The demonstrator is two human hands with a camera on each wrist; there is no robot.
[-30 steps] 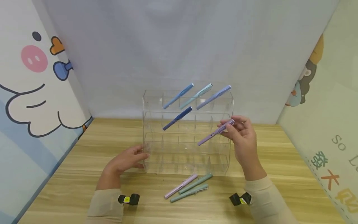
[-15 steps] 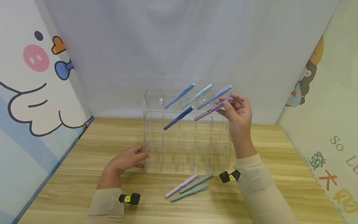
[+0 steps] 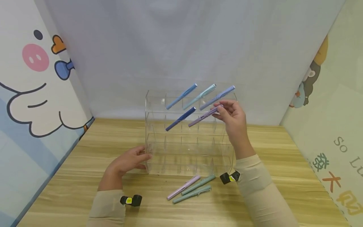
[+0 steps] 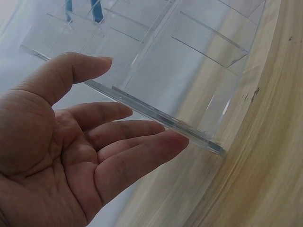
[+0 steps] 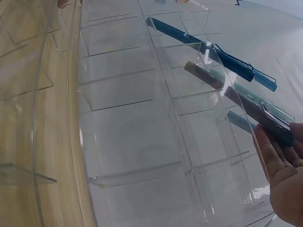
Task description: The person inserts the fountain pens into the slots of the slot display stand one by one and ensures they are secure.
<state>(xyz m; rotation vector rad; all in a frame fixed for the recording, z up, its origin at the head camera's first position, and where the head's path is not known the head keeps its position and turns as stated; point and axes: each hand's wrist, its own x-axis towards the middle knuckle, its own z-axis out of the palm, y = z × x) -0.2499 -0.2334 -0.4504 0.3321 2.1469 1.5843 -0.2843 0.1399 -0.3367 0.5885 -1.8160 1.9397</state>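
Note:
My right hand [image 3: 233, 121] pinches a light purple pen [image 3: 202, 117] by its cap end. The pen slants over the second tier of a clear acrylic pen rack [image 3: 146, 126], right of a dark blue pen [image 3: 180, 119] lying in that tier. A blue pen [image 3: 181, 96], a mint pen [image 3: 199, 97] and a periwinkle pen [image 3: 217, 98] lean in the top tier. At the rack's lower left side is my left hand [image 3: 130, 160]. In the left wrist view its loosely extended fingers [image 4: 142, 165] meet the side panel's edge [image 4: 161, 118], thumb apart from them.
In front of the rack, a pink pen [image 3: 182, 188] and two green pens, one behind [image 3: 198, 185] and one nearer [image 3: 191, 195], lie on the wooden table [image 3: 71, 189]. A pale curtain [image 3: 119, 63] hangs behind; printed panels flank both sides.
My right hand has lifted the purple pen from beside the third tier, then carried it left and slightly down to the second tier. The left hand and the other pens stay put.

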